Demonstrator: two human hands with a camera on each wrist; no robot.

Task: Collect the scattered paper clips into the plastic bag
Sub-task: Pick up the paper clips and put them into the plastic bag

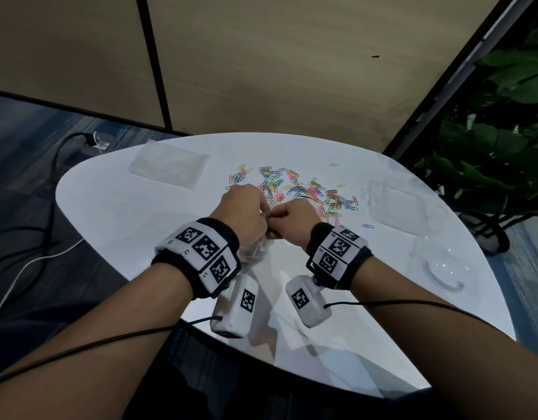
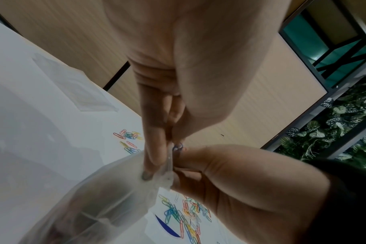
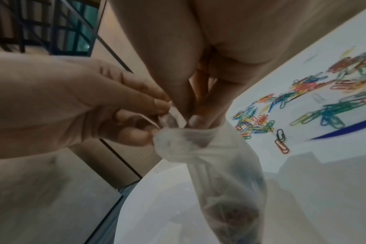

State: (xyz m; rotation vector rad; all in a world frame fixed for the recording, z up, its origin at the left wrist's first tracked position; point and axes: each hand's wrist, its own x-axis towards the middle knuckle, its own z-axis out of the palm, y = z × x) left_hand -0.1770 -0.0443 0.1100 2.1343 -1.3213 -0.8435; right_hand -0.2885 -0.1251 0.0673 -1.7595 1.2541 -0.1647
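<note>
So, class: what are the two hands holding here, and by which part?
Both the left hand and right hand pinch the clear plastic bag at its top edge, by the mouth. A blue paper clip sits between the fingertips there.

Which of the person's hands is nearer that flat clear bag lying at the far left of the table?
Left. The left hand is on the flat bag's side of the table, though well short of it; the right hand is farther off. Both pinch the held bag's mouth.
</note>
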